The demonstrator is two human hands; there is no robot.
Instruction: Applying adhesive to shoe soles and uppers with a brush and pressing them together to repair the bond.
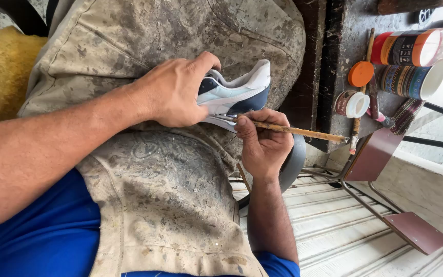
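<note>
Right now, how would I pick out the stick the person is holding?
Start at the stained apron on the lap, where the left hand steadies a white-and-navy shoe. The right hand pinches a thin brush there. Unlike the sticks by the cans, its tip meets the shoe's sole.

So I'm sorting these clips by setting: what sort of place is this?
Probably a shoe repair bench: a stained apron, a sneaker held on the lap, a thin brush at its sole, glue tins alongside.

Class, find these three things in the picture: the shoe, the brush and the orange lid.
shoe (234, 93), head view, white side panel.
brush (303, 132), head view, middle of wooden handle.
orange lid (360, 74), head view, lid's centre.
</note>
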